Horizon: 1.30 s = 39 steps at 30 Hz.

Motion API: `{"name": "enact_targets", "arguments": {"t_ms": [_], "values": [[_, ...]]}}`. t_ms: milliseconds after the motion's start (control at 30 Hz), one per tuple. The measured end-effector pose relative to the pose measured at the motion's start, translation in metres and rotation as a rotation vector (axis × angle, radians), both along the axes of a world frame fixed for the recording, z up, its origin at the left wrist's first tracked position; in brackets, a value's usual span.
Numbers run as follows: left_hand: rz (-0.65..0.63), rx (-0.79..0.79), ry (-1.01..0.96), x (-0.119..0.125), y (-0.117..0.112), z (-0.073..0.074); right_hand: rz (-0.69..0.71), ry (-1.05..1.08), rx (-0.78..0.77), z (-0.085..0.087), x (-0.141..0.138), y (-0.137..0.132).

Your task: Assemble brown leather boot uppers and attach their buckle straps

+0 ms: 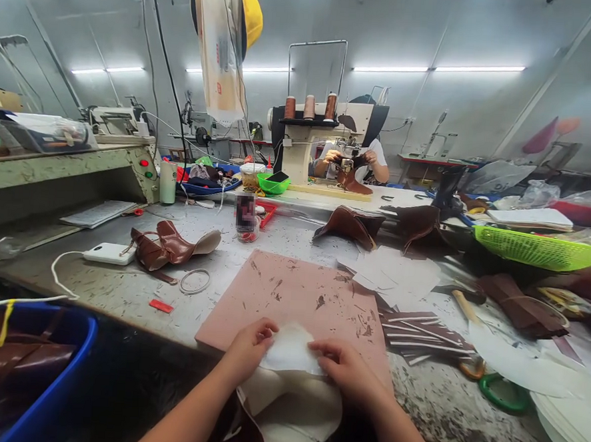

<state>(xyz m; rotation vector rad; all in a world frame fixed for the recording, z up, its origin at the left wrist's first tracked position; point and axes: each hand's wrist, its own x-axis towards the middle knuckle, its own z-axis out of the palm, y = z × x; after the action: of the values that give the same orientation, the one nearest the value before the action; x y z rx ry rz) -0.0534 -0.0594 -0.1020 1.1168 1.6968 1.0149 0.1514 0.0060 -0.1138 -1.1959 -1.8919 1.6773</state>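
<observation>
My left hand (248, 347) and my right hand (347, 366) both pinch a white fabric piece (290, 351) at the near edge of a pink work board (295, 298). Under that piece hangs a larger cream lining piece (291, 407) with brown leather (245, 438) below it, off the table edge toward me. Fingers of both hands are curled closed on the white piece's left and right sides.
Brown leather shoe uppers (166, 246) lie left of the board, more (350, 224) behind it. A stack of dark strips (419, 332), white cut pieces (397, 270), a green basket (539, 249) and green scissors (502, 392) sit right. A blue bin (61, 367) stands near left. Another person (352, 161) sews opposite.
</observation>
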Motion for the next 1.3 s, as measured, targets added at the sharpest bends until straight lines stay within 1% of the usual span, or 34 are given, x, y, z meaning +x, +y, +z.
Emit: {"name": "enact_targets", "arguments": {"t_ms": [133,333,400,567,667,733,867,1000,1067,1133,1200,1267,1300], "values": [[-0.003,0.008,0.031,-0.001,0.001,-0.003,0.025,0.015,0.079,-0.003,0.001,0.002],[-0.076,-0.008,0.09,-0.005,-0.001,-0.003,0.058,0.025,0.166,-0.008,0.002,0.002],[-0.078,-0.011,0.132,-0.006,-0.001,-0.002,0.07,0.014,0.201,-0.007,0.002,0.002],[-0.088,-0.02,0.24,-0.005,-0.001,0.001,0.101,-0.036,0.226,0.0,0.002,0.0],[-0.118,-0.031,0.31,-0.002,-0.001,0.004,0.139,-0.085,0.252,0.008,0.001,-0.003],[-0.147,-0.041,0.38,0.001,-0.002,0.007,0.162,-0.14,0.303,0.015,0.0,-0.006],[-0.244,-0.052,0.614,0.008,-0.004,0.018,0.225,-0.318,0.452,0.025,-0.002,-0.012],[-0.366,-0.066,0.903,0.019,-0.005,0.03,0.293,-0.544,0.577,0.026,0.004,-0.018],[-0.434,-0.081,0.991,0.027,-0.008,0.034,0.321,-0.603,0.636,0.027,0.007,-0.02],[-0.504,-0.1,1.032,0.035,-0.013,0.033,0.328,-0.625,0.689,0.031,0.007,-0.022],[-0.577,-0.135,1.099,0.044,-0.019,0.029,0.32,-0.602,0.746,0.036,-0.001,-0.021],[-0.635,-0.193,1.194,0.051,-0.025,0.023,0.317,-0.545,0.797,0.039,-0.014,-0.018],[-0.649,-0.218,1.235,0.053,-0.028,0.019,0.325,-0.479,0.806,0.038,-0.022,-0.016]]}}
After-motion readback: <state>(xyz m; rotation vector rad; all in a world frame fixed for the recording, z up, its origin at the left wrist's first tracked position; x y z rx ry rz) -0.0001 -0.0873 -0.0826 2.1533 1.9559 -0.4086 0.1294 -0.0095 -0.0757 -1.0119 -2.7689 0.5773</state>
